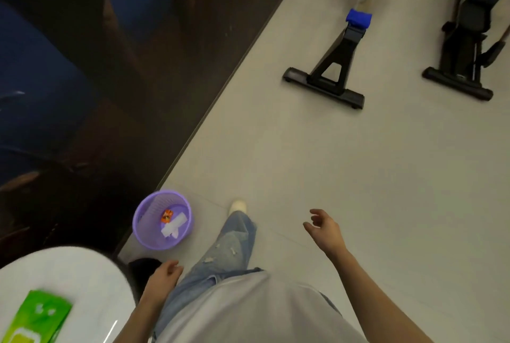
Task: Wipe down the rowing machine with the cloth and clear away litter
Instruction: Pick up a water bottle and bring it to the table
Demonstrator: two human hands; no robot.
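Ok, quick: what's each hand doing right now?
Left hand: open, fingers loosely curled, holding nothing.
Right hand: open, fingers relaxed, holding nothing.

One wide-angle camera, worn on the person's head, looks forward and steeply down, so their pale grey shirt [248,312] and the round purple plastic basket [145,217] sit close below it, while the black-framed rowing machine [332,73] lies well ahead, upper right.

The person wears a pale grey top [248,312], light blue ripped jeans [233,246] and a cream shoe [238,205], just right of the purple bin [141,211].
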